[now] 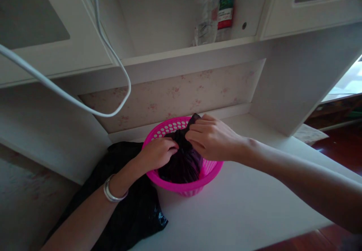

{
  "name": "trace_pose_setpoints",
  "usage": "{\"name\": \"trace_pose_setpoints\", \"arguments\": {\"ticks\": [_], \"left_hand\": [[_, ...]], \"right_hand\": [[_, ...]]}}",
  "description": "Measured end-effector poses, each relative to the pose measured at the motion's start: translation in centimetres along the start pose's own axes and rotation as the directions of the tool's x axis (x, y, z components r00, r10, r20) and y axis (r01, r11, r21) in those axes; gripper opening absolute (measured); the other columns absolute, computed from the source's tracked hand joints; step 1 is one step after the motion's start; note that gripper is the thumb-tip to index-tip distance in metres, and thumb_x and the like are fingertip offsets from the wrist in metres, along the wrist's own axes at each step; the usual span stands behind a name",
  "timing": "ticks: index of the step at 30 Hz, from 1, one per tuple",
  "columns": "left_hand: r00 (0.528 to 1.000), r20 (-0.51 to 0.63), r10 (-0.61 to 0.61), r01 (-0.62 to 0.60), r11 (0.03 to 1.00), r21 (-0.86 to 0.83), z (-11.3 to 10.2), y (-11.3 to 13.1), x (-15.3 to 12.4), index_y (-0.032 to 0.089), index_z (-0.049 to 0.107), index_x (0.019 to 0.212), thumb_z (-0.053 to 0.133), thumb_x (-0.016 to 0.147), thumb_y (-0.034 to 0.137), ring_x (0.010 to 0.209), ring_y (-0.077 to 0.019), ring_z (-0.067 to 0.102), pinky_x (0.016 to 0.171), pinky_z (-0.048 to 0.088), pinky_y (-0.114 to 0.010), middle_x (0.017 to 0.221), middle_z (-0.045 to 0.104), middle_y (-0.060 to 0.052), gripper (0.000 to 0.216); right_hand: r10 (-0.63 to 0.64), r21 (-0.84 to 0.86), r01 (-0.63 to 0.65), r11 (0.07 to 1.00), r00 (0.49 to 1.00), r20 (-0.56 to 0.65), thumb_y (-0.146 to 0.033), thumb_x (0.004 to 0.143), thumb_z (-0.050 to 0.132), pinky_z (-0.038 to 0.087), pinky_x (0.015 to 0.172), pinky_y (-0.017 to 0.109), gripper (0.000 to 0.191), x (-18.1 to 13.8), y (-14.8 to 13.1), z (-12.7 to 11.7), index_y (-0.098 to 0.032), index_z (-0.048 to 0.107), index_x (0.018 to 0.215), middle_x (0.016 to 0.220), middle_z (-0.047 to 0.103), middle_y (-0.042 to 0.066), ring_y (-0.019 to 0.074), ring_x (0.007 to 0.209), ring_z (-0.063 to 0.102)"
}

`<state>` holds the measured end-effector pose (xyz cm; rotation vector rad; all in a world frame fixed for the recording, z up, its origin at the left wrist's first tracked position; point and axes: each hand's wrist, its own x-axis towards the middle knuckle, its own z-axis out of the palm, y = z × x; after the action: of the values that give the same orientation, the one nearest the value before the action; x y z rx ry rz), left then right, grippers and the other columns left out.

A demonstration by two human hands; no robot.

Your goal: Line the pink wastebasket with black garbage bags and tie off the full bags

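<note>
A bright pink plastic basket (181, 187) with round holes in its wall stands on the white surface (243, 202). Inside it sits a dark plastic bag (181, 168), gathered toward its top. My left hand (160, 152) is closed on the gathered plastic at the left. With its fingers curled, my right hand (207, 137) grips the bag's upper end, and a tip of dark plastic pokes out above the knuckles. What the bag holds is hidden. Another black plastic bag (135, 209) lies flat to the left of the basket, partly under my left forearm.
Above is an open white cabinet shelf (158, 56) holding a clear plastic cup (207, 17) and a labelled can (226, 5). A white cable (82, 105) hangs in a loop at the upper left. Flowered wallpaper (181, 92) backs the niche, with white side panels on both sides.
</note>
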<state>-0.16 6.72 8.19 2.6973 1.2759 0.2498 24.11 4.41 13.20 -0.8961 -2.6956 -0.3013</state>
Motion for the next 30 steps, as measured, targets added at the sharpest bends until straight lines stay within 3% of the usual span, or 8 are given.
{"name": "trace_pose_setpoints", "arguments": {"ticks": [3,7,13,18,22,25,27,30], "left_hand": [[1.000,-0.021,0.003,-0.003,1.000,-0.014,-0.1,-0.7,0.4,0.021,0.079,0.100,0.057,0.099,0.018,0.100,-0.0251,0.074,0.088,0.055,-0.036,0.103,0.081,-0.006,0.022],[0.997,-0.063,0.043,-0.046,0.998,-0.041,0.1,-1.0,0.5,0.022,0.074,0.098,0.055,0.100,0.016,0.097,-0.0211,0.072,0.086,0.053,-0.033,0.101,0.077,-0.004,0.020],[0.989,-0.136,0.055,-0.062,0.997,-0.049,-0.4,-1.9,-0.4,0.022,0.070,0.095,0.049,0.100,0.016,0.101,-0.0196,0.068,0.092,0.054,-0.034,0.104,0.071,-0.005,0.022],[0.980,-0.198,-0.033,0.031,0.999,-0.010,-2.0,-4.7,-1.1,0.020,0.072,0.100,0.048,0.101,0.019,0.111,-0.0256,0.067,0.103,0.051,-0.044,0.113,0.071,-0.010,0.024],[0.975,-0.215,-0.050,0.048,0.999,-0.013,-2.7,-3.9,-1.4,0.020,0.072,0.103,0.048,0.103,0.023,0.110,-0.0254,0.068,0.103,0.052,-0.044,0.112,0.073,-0.009,0.024],[0.986,-0.167,0.009,-0.014,0.999,-0.028,-2.7,-1.7,-1.5,0.022,0.069,0.124,0.058,0.103,0.033,0.122,-0.0243,0.066,0.108,0.051,-0.040,0.128,0.073,-0.008,0.026],[0.994,-0.085,0.062,-0.062,0.998,-0.002,-2.5,-0.7,-1.6,0.023,0.067,0.134,0.070,0.098,0.036,0.127,-0.0262,0.066,0.111,0.050,-0.042,0.136,0.071,-0.008,0.039],[0.996,-0.005,0.090,-0.089,0.994,0.058,-2.3,-1.0,-1.9,0.024,0.076,0.118,0.077,0.092,0.027,0.118,-0.0279,0.071,0.106,0.052,-0.045,0.125,0.077,-0.006,0.027]], "right_hand": [[0.108,0.096,-0.137,0.986,0.960,0.258,-0.039,0.100,0.059,0.040,0.067,0.034,0.027,-0.2,-0.7,0.6,-0.020,0.077,0.094,0.095,0.080,0.010,0.0254,0.082,0.072],[0.139,0.043,-0.172,0.984,0.899,0.415,-0.053,0.101,0.058,0.046,0.070,0.034,0.044,0.9,-0.7,2.6,-0.016,0.082,0.106,0.101,0.082,0.016,0.0329,0.092,0.077],[0.083,0.034,-0.112,0.993,0.880,0.467,-0.027,0.099,0.058,0.048,0.072,0.034,0.028,2.4,0.2,3.2,-0.017,0.084,0.102,0.099,0.083,0.016,0.0310,0.095,0.078],[0.052,0.052,-0.095,0.994,0.840,0.541,-0.023,0.091,0.067,0.044,0.064,0.032,0.019,1.4,1.7,1.9,-0.018,0.086,0.092,0.087,0.082,0.013,0.0279,0.082,0.077],[0.073,0.070,-0.123,0.990,0.870,0.488,-0.035,0.099,0.061,0.044,0.067,0.032,0.028,1.1,2.0,1.8,-0.018,0.083,0.100,0.101,0.082,0.013,0.0258,0.088,0.075],[0.089,0.127,-0.146,0.981,0.924,0.371,-0.054,0.104,0.053,0.046,0.070,0.032,0.047,1.8,1.3,2.9,-0.015,0.080,0.106,0.109,0.080,0.015,0.0261,0.092,0.074],[0.059,0.172,-0.123,0.977,0.939,0.338,-0.050,0.102,0.058,0.047,0.075,0.032,0.041,2.4,0.9,3.8,-0.015,0.081,0.102,0.104,0.080,0.015,0.0259,0.093,0.074],[-0.006,0.202,-0.071,0.977,0.934,0.357,-0.036,0.102,0.060,0.048,0.081,0.032,0.030,2.9,0.5,4.6,-0.016,0.082,0.098,0.100,0.081,0.012,0.0249,0.094,0.074]]}}
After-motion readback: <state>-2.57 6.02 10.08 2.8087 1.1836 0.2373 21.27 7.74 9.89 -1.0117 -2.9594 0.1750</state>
